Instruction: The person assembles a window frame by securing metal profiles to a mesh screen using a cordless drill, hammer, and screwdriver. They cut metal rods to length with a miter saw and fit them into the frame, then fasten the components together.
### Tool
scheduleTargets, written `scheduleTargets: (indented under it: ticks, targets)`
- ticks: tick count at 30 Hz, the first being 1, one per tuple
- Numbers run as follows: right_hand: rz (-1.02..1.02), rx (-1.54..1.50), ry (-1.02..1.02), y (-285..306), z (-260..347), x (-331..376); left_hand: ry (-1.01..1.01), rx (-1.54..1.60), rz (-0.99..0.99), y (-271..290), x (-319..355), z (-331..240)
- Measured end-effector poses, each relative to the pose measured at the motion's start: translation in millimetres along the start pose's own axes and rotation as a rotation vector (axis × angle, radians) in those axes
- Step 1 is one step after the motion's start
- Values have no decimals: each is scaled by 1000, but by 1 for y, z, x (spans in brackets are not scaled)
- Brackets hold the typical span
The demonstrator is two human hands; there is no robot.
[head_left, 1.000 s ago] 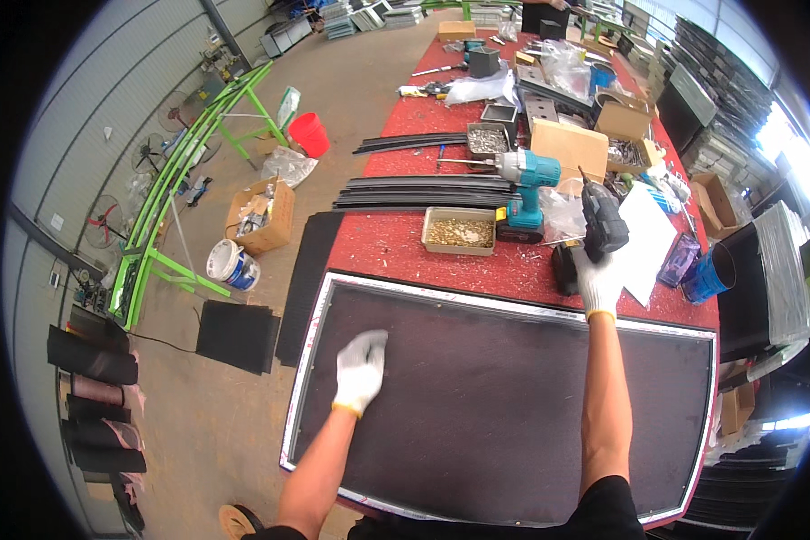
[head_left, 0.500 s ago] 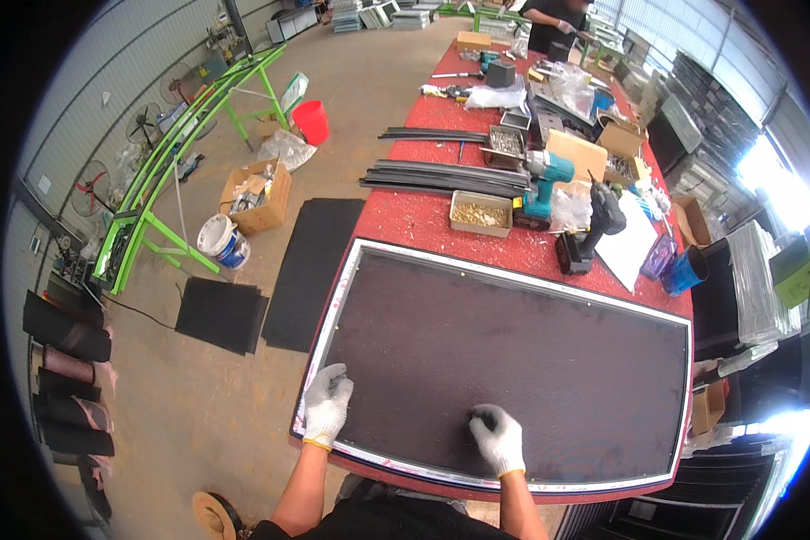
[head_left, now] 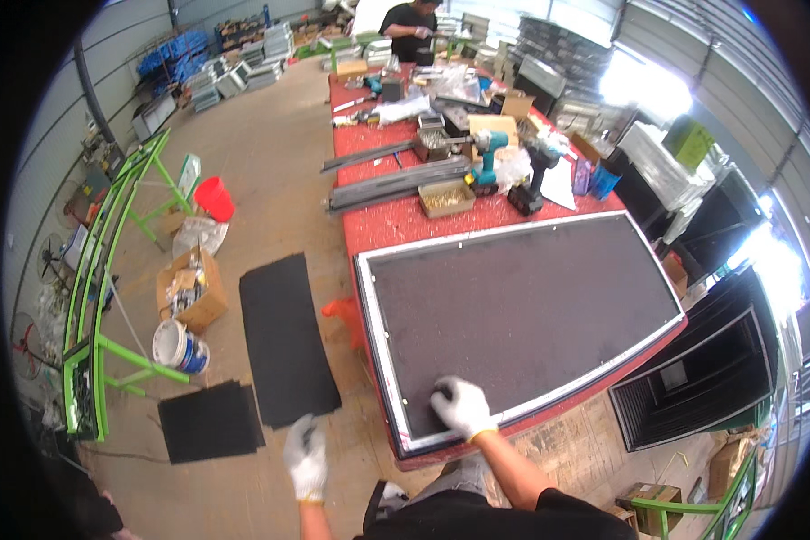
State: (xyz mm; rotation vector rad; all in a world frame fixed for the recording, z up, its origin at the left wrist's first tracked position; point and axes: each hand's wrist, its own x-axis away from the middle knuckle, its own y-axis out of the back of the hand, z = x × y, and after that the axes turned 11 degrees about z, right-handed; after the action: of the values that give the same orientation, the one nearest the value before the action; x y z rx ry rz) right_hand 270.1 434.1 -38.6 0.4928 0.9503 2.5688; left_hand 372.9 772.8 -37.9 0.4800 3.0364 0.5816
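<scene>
We see the panel (head_left: pixel 522 306) lying flat on the red table (head_left: pixel 400 229), its white frame (head_left: pixel 382 346) around it and small pale dots along the inner edge. Our right hand (head_left: pixel 463 407) is over the near part of the panel, close to the lower border, fingers bent; we cannot tell whether they press on the surface or pinch something small. Our left hand (head_left: pixel 306 457) is out past the table's left end, over the floor and apart from the frame; its fingers point forward, and we cannot tell whether they close on anything. We judge the step in hand to be bare-handed work at the panel's near left corner, since the black drill (head_left: pixel 540 157) and teal drill (head_left: pixel 487 166) both stand beyond the far edge, near the tray (head_left: pixel 448 209) of small brassy parts. From here, we think, shifting the frame would call for our left hand at its left side, while drilling would call for a reach across the panel.
</scene>
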Motion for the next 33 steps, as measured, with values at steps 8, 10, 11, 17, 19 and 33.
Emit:
scheduleTargets:
  ticks: [8,10,11,17,19,33]
  targets:
    - [-285,247,-47,-63,39,8,124,-63,-55,92,-39,44]
    - [-302,250,-49,-61,42,7,34,-81,52,74,-80,29]
    - [-266,246,-90,-60,43,6,8,-87,113,62,-101,17]
    - [-303,221,-92,-59,46,3,-289,-389,374,2,-233,-55]
    - [-344,256,-79,-62,44,3,-281,-391,415,-13,-275,-66]
    - [-603,175,-449,-87,59,-22,-495,-1192,408,-139,-585,-70]
